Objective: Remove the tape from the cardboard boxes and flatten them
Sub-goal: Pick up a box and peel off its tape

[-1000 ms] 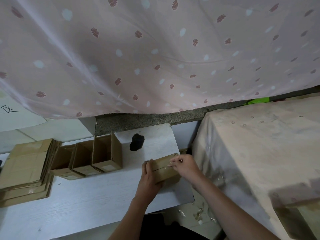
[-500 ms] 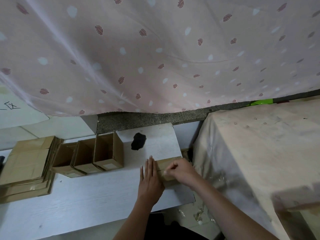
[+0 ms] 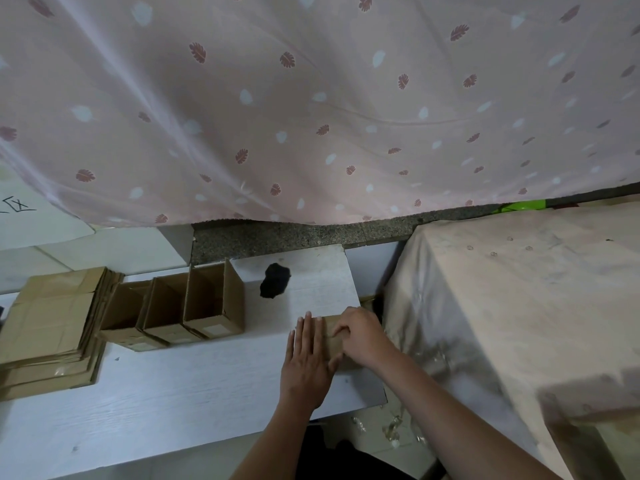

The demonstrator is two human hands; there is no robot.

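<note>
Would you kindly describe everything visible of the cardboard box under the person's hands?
The cardboard box is plain brown cardboard, lying low near the right edge of the white table, mostly hidden by the hands. The left hand lies on its left part, fingers straight. The right hand rests on its right part, fingers curled at the top face. Whether tape remains on it cannot be told.

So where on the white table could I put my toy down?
The best bare patch is the near part of the table, between the flat cardboard pile and the left hand. A smaller one lies between the open boxes and the hands, below the black lump. The left side and the right corner are crowded.
</note>
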